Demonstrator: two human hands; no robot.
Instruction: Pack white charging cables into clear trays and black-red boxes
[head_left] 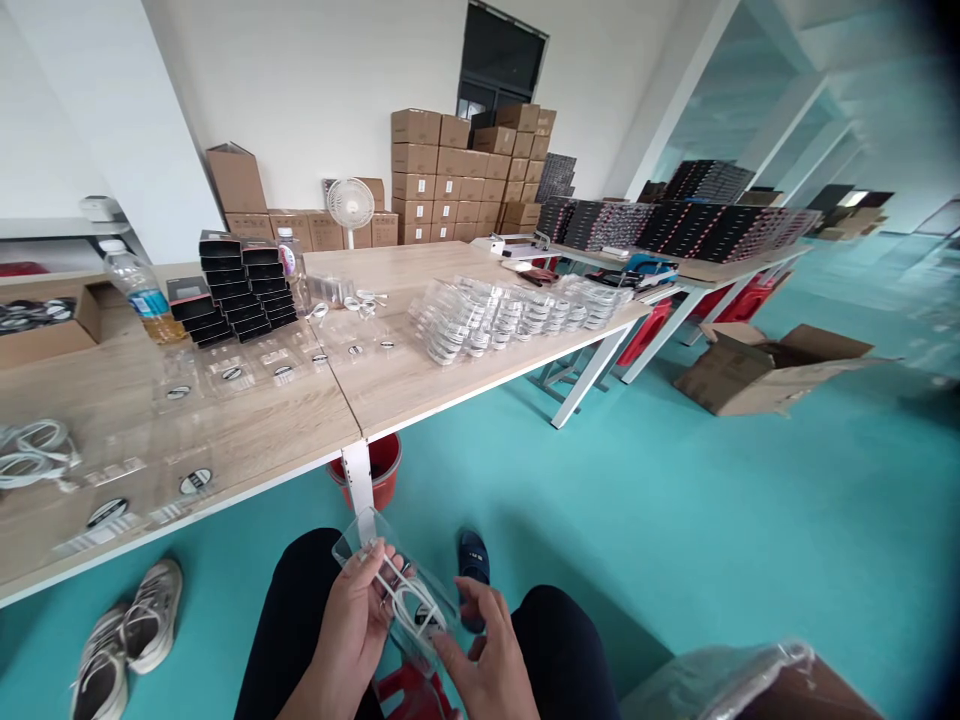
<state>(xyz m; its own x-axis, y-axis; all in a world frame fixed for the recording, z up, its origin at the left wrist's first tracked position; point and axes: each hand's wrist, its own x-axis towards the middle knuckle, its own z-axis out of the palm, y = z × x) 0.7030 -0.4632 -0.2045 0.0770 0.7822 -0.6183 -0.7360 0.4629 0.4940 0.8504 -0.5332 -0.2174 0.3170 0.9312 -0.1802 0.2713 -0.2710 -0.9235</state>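
Note:
Above my lap, my left hand [367, 590] grips a clear plastic package, its thumb on the upper part. A coiled white cable [415, 603] lies in the package, with a dark round label partly showing beneath it. My right hand [484, 640] is at the package's lower right end, with its thumb pressed on the cable and package and its fingers curled at the edge. On the table to the left lie flat clear packages with oval labels [196, 481] and a bundle of white cables [37, 450].
Rows of filled clear packages [517, 315] cover the table's right part. Small black boxes [244, 285] are stacked near two bottles. A red bucket [384, 470] stands under the table, an opened carton [750, 370] on the floor, and a plastic-lined box [750, 680] at lower right.

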